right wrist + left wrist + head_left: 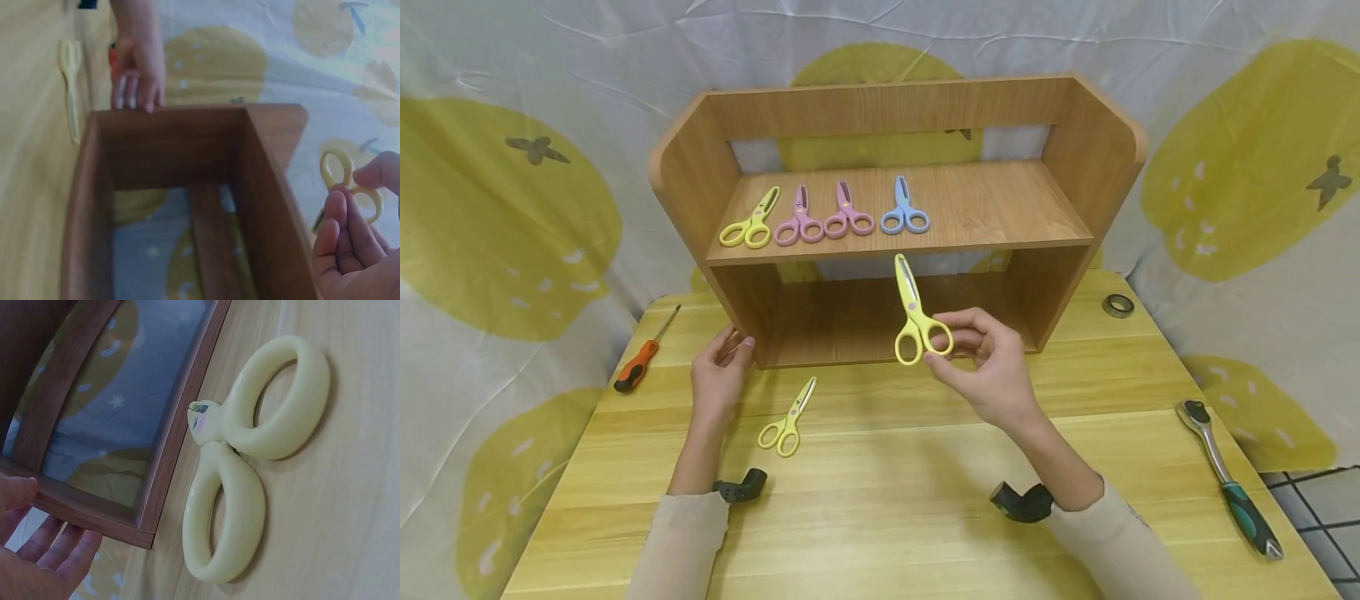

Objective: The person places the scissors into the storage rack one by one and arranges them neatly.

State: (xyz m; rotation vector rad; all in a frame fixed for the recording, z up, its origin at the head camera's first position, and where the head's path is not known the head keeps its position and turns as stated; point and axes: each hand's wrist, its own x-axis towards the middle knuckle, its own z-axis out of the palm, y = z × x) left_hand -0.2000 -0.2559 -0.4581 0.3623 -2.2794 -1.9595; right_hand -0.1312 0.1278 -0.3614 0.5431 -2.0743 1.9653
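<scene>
My right hand [992, 371] pinches a pair of yellow scissors [915, 321] by one handle loop, blades pointing up, in front of the wooden shelf [898, 246]. In the right wrist view, thumb and fingers meet at the scissors' loops [338, 166]. At the shelf's lower left corner, my left hand [718, 375] touches the side panel, thumb by its front edge and loosely bent fingers along the outside. Close to this hand, a second pair of yellow scissors [787, 423] lies on the table; its loops [278, 400] look large in the left wrist view.
On the upper board lie yellow scissors [752, 223], two pink pairs [800, 218] and blue scissors [904, 208]. An orange-handled screwdriver [640, 362] lies left. At right are a tape roll [1117, 305] and a green-handled ratchet wrench [1228, 483]. A patterned curtain [880, 33] hangs behind.
</scene>
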